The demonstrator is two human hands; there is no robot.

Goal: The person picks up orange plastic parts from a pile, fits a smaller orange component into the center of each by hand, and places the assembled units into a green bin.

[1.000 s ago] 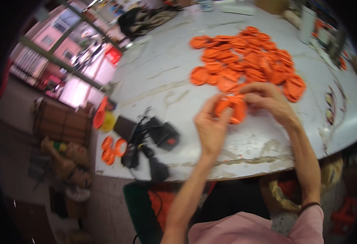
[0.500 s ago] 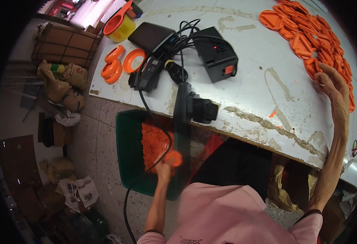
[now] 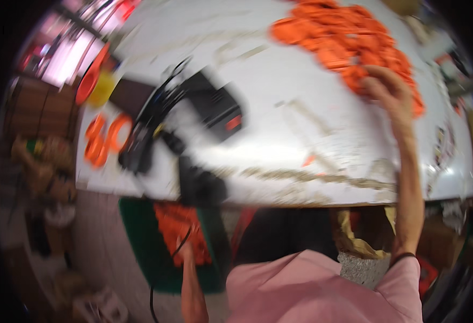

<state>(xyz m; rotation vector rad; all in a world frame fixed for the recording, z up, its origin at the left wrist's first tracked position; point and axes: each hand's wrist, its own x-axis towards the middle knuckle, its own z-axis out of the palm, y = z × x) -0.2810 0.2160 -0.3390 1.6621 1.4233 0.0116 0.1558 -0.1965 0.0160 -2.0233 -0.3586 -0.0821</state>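
On the white table (image 3: 279, 156), my right hand (image 3: 391, 94) reaches the near edge of a pile of flat orange plastic discs (image 3: 349, 29). Its thumb and index finger close on one orange disc (image 3: 353, 81) at the pile's edge. Below the table's front edge, my left hand (image 3: 187, 248) is down inside a green bin (image 3: 134, 237), over the orange plastic pieces (image 3: 169, 223) in it. Motion blurs its fingers, and whether they hold a piece cannot be made out. A black cable (image 3: 182, 240) crosses in front of that hand.
A black battery charger (image 3: 215, 105) and tangled cables lie on the table's left half. Beside them are orange rings (image 3: 119, 133) and a yellow cup (image 3: 102, 89) with a red-orange scoop-like piece. A black device (image 3: 199, 183) sits at the front edge. Boxes and sacks (image 3: 45, 172) line the left.
My left hand held an orange disc over the bin; now it is lower among the pieces and no separate disc shows. The view has turned; my right hand stays at the pile's edge.
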